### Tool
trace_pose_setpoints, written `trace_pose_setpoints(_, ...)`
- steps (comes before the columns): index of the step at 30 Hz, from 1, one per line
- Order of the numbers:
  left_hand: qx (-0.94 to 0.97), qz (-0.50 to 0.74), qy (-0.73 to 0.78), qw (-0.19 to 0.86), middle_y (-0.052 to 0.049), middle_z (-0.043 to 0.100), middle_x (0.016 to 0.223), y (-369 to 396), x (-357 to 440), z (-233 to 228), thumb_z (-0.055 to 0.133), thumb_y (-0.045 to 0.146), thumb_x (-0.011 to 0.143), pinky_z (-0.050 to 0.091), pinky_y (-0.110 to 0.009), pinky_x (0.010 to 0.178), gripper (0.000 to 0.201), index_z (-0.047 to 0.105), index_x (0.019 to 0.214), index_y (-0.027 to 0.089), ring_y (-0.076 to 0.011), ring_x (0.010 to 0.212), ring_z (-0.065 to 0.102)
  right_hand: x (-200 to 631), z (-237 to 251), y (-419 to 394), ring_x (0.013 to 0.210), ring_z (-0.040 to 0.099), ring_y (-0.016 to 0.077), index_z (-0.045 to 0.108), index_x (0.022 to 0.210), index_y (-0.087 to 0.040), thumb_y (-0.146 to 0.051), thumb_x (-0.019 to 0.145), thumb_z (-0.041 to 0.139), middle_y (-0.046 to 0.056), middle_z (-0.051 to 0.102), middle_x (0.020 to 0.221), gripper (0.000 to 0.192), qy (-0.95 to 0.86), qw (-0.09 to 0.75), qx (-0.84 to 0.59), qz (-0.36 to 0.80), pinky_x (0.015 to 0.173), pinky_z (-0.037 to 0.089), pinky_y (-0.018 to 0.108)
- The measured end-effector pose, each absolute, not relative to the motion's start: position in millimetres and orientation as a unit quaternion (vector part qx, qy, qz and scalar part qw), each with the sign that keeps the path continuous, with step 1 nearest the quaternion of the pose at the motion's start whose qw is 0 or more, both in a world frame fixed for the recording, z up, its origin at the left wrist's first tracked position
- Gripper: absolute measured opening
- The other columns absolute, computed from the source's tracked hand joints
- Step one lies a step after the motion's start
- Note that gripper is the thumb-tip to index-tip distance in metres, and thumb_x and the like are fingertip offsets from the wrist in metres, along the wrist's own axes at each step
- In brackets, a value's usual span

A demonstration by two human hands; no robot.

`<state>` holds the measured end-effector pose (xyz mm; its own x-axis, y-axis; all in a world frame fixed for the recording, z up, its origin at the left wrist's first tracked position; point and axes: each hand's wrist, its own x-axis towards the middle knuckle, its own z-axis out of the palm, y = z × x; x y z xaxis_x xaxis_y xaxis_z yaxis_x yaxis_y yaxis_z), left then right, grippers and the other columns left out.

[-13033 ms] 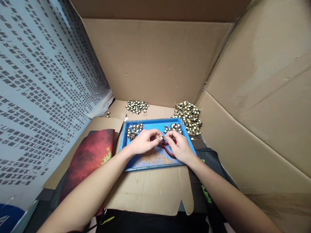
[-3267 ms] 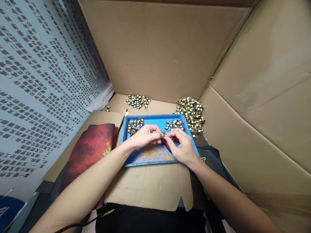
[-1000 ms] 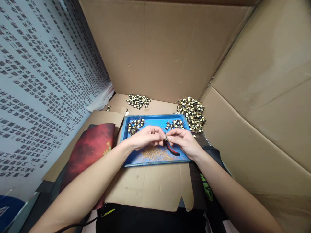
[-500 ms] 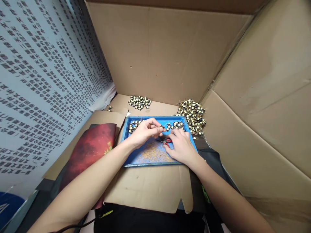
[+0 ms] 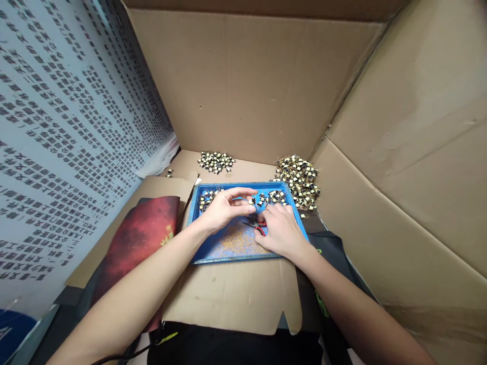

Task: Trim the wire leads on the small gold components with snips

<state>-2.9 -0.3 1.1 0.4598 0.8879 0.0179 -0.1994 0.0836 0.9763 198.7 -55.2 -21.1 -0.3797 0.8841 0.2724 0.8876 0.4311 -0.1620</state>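
Over a blue tray (image 5: pixel 243 259), my left hand (image 5: pixel 224 209) pinches a small yellow-and-black wound component, like a tiny transformer (image 5: pixel 251 202), between thumb and fingers. My right hand (image 5: pixel 280 228) is wrapped around red-handled cutting pliers (image 5: pixel 260 231), whose dark jaws point left, just below my left fingertips. Short copper-coloured wire clippings (image 5: pixel 238 241) cover the tray floor beneath both hands. More components with thin leads lie along the tray's far side, one group (image 5: pixel 207 198) at the left and another (image 5: pixel 277 196) at the right.
Behind the tray's right corner rises a large heap of components (image 5: pixel 300 180); a smaller pile (image 5: pixel 216 161) lies at the back left. Cardboard walls (image 5: pixel 251 86) enclose the back and right. A red patterned mat (image 5: pixel 140 238) lies left of the tray, and cardboard (image 5: pixel 232 294) extends in front.
The left fingers have spread a little and shifted, showing more of the transformer they pinch. The pliers' jaws look slightly farther apart. The camera view has shifted slightly.
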Motion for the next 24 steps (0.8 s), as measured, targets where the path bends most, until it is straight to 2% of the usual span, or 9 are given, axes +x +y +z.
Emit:
trace_pose_setpoints(3, 0.545, 0.414, 0.334, 0.648, -0.005, 0.075, 0.102, -0.1, -2.8, 1.0, 0.091, 0.022, 0.069, 0.055, -0.031, 0.089, 0.042, 0.075, 0.107, 0.015, -0.0127, 0.085, 0.068, 199.1, -20.7, -56.5, 0.096, 0.06, 0.029, 0.067, 0.089, -0.021, -0.038, 0.083, 0.072, 0.007, 0.072, 0.094, 0.019, -0.822, 0.17, -0.543, -0.005, 0.085, 0.034, 0.042)
trace_pose_setpoints(8, 0.534, 0.447, 0.338, 0.633, -0.004, 0.073, 0.103, 0.0, -2.2, -0.4, 0.093, 0.023, 0.065, 0.056, -0.029, 0.085, 0.044, 0.072, 0.103, 0.015, -0.0122, 0.083, 0.067, 201.9, -16.7, -60.8, 0.1, 0.058, 0.0343, 0.068, 0.092, -0.019, -0.046, 0.083, 0.072, 0.013, 0.072, 0.097, 0.029, -0.824, 0.148, -0.545, -0.043, 0.084, 0.034, 0.045)
trace_pose_setpoints(13, 0.518, 0.471, 0.34, 0.628, -0.002, 0.071, 0.093, 2.0, -1.7, -1.4, 0.095, 0.023, 0.062, 0.055, -0.025, 0.081, 0.047, 0.067, 0.099, 0.015, -0.0123, 0.082, 0.069, 201.6, -11.3, -64.2, 0.098, 0.059, 0.0337, 0.066, 0.088, -0.019, -0.043, 0.086, 0.07, 0.013, 0.072, 0.096, 0.024, -0.829, 0.13, -0.542, -0.046, 0.086, 0.034, 0.046)
trace_pose_setpoints(18, 0.531, 0.462, 0.355, 0.615, -0.005, 0.074, 0.095, 1.8, -1.6, -0.5, 0.094, 0.026, 0.064, 0.055, -0.028, 0.082, 0.047, 0.068, 0.102, 0.015, -0.0147, 0.085, 0.07, 199.9, -9.9, -65.0, 0.098, 0.06, 0.0347, 0.066, 0.085, -0.019, -0.04, 0.086, 0.068, 0.014, 0.073, 0.095, 0.021, -0.83, 0.123, -0.542, -0.046, 0.084, 0.036, 0.045)
trace_pose_setpoints(21, 0.539, 0.472, 0.354, 0.601, -0.004, 0.072, 0.093, 1.8, -1.4, -0.4, 0.094, 0.027, 0.064, 0.054, -0.028, 0.084, 0.045, 0.069, 0.1, 0.015, -0.0141, 0.084, 0.068, 202.1, -11.4, -61.9, 0.088, 0.062, 0.0304, 0.061, 0.078, -0.02, -0.034, 0.078, 0.071, 0.009, 0.071, 0.084, 0.017, -0.811, 0.19, -0.553, -0.002, 0.083, 0.04, 0.043)
trace_pose_setpoints(24, 0.559, 0.497, 0.356, 0.56, -0.001, 0.068, 0.088, 2.4, -1.4, -0.5, 0.094, 0.026, 0.065, 0.051, -0.027, 0.084, 0.041, 0.07, 0.097, 0.016, -0.012, 0.082, 0.063, 206.2, -13.5, -56.9, 0.072, 0.061, 0.0219, 0.058, 0.078, -0.022, -0.03, 0.072, 0.074, 0.002, 0.066, 0.075, 0.019, -0.743, 0.356, -0.554, 0.121, 0.074, 0.045, 0.037)
